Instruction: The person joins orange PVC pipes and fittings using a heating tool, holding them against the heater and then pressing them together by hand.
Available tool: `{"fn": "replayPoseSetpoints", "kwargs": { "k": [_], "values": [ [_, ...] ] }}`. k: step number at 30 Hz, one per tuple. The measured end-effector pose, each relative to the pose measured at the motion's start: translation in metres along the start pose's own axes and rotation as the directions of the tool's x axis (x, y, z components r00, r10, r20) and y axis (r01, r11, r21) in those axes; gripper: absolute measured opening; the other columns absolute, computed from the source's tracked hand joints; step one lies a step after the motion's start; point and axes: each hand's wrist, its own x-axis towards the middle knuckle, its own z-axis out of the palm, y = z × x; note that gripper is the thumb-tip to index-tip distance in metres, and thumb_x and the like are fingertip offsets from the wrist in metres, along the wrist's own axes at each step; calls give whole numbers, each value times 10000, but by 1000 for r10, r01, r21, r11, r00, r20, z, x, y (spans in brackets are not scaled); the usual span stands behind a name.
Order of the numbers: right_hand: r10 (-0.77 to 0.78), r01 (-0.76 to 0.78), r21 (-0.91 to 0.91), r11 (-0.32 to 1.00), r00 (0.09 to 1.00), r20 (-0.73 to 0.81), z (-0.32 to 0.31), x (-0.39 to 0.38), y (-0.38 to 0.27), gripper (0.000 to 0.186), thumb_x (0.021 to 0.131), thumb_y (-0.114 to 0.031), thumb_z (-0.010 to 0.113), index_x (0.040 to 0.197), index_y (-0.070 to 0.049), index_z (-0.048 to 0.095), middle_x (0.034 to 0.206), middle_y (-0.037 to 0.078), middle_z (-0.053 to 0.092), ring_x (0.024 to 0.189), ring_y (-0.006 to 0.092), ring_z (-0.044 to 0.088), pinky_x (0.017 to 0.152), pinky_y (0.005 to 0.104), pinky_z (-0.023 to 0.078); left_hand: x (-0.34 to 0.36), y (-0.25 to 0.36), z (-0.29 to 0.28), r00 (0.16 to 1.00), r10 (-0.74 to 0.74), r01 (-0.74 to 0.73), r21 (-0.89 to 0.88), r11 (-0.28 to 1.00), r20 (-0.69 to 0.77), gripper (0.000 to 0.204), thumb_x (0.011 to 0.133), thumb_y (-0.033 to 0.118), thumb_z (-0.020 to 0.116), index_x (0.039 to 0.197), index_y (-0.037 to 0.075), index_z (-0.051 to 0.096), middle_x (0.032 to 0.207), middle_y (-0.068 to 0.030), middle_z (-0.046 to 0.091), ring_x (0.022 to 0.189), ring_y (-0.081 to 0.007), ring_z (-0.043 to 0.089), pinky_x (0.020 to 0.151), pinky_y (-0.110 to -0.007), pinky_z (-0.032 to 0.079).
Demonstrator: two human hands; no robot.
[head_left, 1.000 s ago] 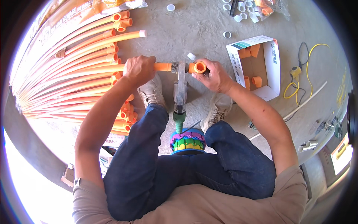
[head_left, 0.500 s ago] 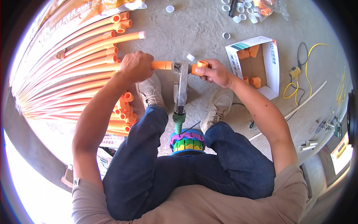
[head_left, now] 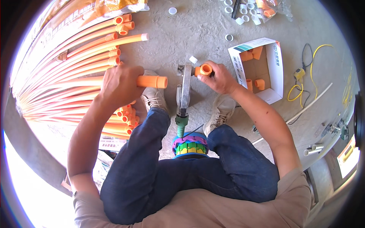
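Observation:
My left hand (head_left: 122, 84) is closed round an orange plastic pipe (head_left: 151, 81) near its end. The pipe's end stands free, apart from the welding tool. In my right hand (head_left: 221, 78) is an orange tee fitting (head_left: 205, 70), its round opening facing up. The fitting sits against the right side of the pipe-welding iron (head_left: 185, 89), on its dark die. The iron's green handle (head_left: 181, 125) points toward me, between my knees. A metal die (head_left: 180, 70) shows bare on the iron's left side.
Many orange pipes (head_left: 87, 60) lie fanned out at the left, several with fittings on their ends. A white box (head_left: 274, 72) holding orange fittings stands at the right. White caps (head_left: 251, 11) lie at the far side. A yellow cable (head_left: 312, 72) and a thin white pipe (head_left: 315, 100) are farther right.
My left hand has pulled the pipe left and nearer me, off the iron's left die. My right hand has turned the tee fitting so its opening faces up.

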Motion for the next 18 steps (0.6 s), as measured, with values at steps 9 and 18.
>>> {"fn": "replayPoseSetpoints", "kwargs": {
  "k": [9,18],
  "values": [
    [-203,175,-208,962,971,-124,7,-14,5,425,895,-175,751,1250,4,602,1196,246,684,1083,434,668,939,461,530,-62,27,-43,992,33,-41,-64,997,-123,153,689,100,798,797,73,693,630,-107,642,607,-351,661,576,-448,514],
    [50,-50,14,999,998,-29,-2,-10,17,404,1004,-408,652,1111,-21,611,854,48,631,775,143,563,728,325,491,-57,39,-58,965,38,-40,0,999,-259,195,784,169,797,743,79,630,644,-119,629,606,-360,649,568,-455,501]
  ]
}}
